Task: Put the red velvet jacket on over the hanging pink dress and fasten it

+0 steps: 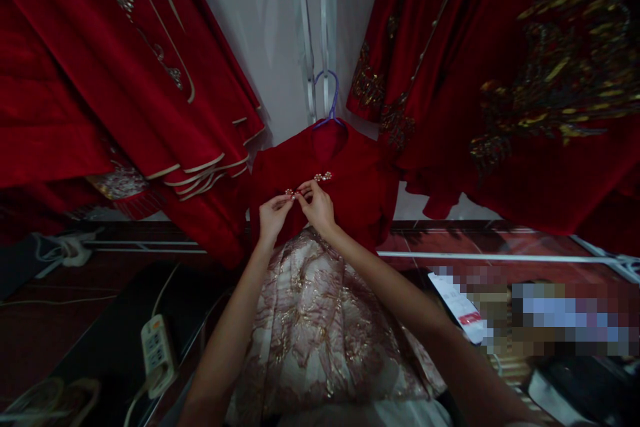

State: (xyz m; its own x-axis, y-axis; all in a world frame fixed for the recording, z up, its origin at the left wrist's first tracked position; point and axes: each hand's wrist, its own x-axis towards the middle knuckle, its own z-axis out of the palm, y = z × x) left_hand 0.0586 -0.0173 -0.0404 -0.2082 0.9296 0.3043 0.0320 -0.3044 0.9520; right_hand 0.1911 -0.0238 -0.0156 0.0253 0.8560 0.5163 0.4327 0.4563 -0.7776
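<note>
A small red dress point(350, 187) with a pale lace skirt point(310, 327) hangs in front of me on a purple hanger point(327, 100). Its chest carries two beaded clasps; the upper clasp point(323, 177) is free. My left hand point(273, 215) and my right hand point(316, 205) meet at the lower clasp point(291, 193), both pinching it with closed fingers. Both forearms reach up from the bottom of the view across the skirt.
Red embroidered garments hang close on the left point(100, 80) and right point(525, 93). A white metal rail point(475, 257) runs behind the dress. A white power strip point(157, 353) lies on a dark surface at lower left. Papers point(460, 307) lie at lower right.
</note>
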